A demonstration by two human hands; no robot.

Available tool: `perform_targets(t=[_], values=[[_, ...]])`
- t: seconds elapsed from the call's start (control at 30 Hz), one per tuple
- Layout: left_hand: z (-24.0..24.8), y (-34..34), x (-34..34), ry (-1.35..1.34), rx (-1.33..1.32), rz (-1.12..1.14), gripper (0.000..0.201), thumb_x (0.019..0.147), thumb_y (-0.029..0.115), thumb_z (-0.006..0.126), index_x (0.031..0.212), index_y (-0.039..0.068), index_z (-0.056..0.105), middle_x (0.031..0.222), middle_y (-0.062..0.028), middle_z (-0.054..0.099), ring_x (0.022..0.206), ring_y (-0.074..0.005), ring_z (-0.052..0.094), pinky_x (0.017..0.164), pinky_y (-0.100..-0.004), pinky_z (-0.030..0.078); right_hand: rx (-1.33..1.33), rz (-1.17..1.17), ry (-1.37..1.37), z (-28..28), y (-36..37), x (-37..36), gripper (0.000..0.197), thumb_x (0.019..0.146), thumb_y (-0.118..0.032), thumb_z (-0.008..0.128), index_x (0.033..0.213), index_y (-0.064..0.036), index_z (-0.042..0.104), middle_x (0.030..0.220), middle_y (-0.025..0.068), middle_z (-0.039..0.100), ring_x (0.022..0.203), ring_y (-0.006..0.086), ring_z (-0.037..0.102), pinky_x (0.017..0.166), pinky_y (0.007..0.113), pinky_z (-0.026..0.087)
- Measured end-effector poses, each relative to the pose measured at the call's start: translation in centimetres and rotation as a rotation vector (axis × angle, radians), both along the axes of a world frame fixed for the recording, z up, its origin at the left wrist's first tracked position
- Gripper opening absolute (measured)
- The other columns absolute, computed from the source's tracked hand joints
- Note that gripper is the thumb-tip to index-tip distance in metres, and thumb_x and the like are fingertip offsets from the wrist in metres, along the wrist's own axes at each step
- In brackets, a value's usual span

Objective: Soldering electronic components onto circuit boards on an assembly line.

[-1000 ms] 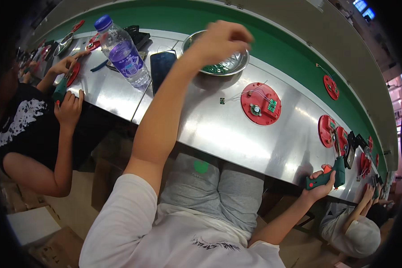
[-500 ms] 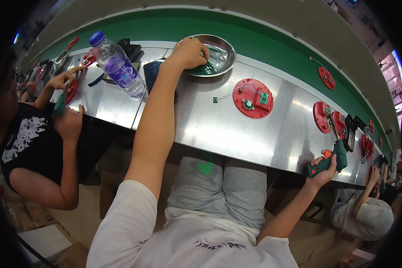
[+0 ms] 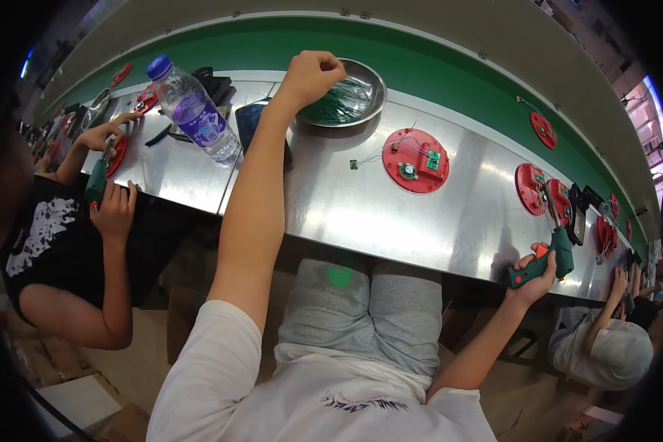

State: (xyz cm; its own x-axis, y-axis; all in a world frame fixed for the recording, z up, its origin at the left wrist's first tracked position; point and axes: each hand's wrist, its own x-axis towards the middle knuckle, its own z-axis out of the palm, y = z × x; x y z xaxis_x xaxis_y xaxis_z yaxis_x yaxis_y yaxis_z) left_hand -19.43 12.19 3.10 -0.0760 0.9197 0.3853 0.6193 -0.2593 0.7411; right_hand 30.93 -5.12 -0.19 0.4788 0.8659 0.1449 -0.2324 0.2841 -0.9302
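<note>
I sit at the near edge of the table (image 3: 346, 214). My left grip (image 3: 313, 74) is at about 12 o'clock, over the near-left rim of the bowl (image 3: 372, 88), which holds wires (image 3: 339, 107). At 1 o'clock, right of the bowl and nearer me, lies a disc (image 3: 416, 160) with a small board (image 3: 432, 159) on it. At 11 o'clock a phone (image 3: 249, 121) lies left of my forearm; left of the phone is a bottle (image 3: 193, 110). My right grip (image 3: 532, 276) is at 3 o'clock at the table's near edge, around a driver (image 3: 544, 264). More discs (image 3: 544, 193) lie behind it.
</note>
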Motion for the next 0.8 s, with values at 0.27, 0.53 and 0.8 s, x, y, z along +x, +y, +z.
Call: perform_targets(t=[0.27,0.53,0.8], values=[[-0.3,0.2,-0.6,-0.211,0.061,-0.065,0.016,0.084,0.013,0.074,0.092,-0.001,0.076,0.083,-0.0097,0.074,0.078,-0.0155,0.069,0.074,-0.0292,0.054,0.004,-0.011,0.008,-0.1,0.0,-0.4,0.033,0.102,-0.030,0.046,0.101,0.0006,0.056,0.092,0.0109,0.058,0.049,0.0133,0.051,0.045,0.028,0.042],[0.9,-0.5,-0.1,-0.407,0.211,-0.060,0.017,0.095,0.012,0.067,0.105,-0.001,0.071,0.097,-0.0061,0.074,0.084,-0.0110,0.066,0.077,-0.0245,0.052,-0.008,-0.018,-0.015,0.2,0.1,-0.7,0.033,0.101,-0.031,0.047,0.100,0.0013,0.056,0.091,0.0117,0.059,0.049,0.0138,0.052,0.044,0.028,0.042],[0.4,-0.3,1.4,0.063,0.128,0.078,0.017,0.093,0.011,0.064,0.106,0.003,0.067,0.082,-0.0114,0.071,0.072,-0.0175,0.067,0.066,-0.0304,0.051,-0.030,-0.004,-0.072,0.6,0.2,-0.9,0.031,0.102,-0.030,0.048,0.102,0.0002,0.057,0.089,0.0102,0.060,0.050,0.0128,0.052,0.046,0.028,0.042]])
